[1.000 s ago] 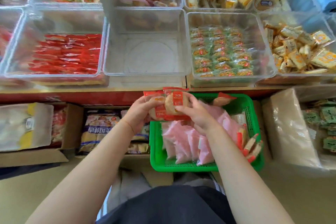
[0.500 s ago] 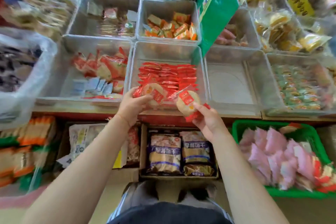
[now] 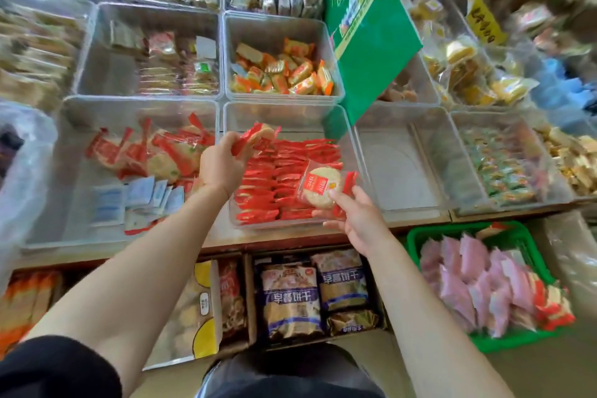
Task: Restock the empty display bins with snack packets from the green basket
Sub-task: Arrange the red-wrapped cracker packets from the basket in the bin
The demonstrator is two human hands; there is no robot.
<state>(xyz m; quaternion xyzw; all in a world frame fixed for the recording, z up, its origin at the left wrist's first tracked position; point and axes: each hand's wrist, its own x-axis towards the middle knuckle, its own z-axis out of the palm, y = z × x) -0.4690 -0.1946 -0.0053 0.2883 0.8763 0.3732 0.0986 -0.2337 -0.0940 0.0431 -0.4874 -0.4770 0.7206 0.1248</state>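
Left hand [image 3: 223, 165] grip clamped on red packet [image 3: 258, 136], over bin of red packets [image 3: 290, 119]. Right hand [image 3: 355, 216] grip pinching rice-cracker packet [image 3: 321, 186] by lower edge, at bin's 4 o'clock. I judge it light, crinkly, slippery, brittle: hold by seam, don't squeeze. Green basket [image 3: 416, 236] at 4 o'clock.

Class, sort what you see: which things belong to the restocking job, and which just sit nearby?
Job: left hand, right hand, both holding red rice-cracker packets; red-packet bin; green basket.
Nearby: orange sweets, green sign, boxed biscuit bags.
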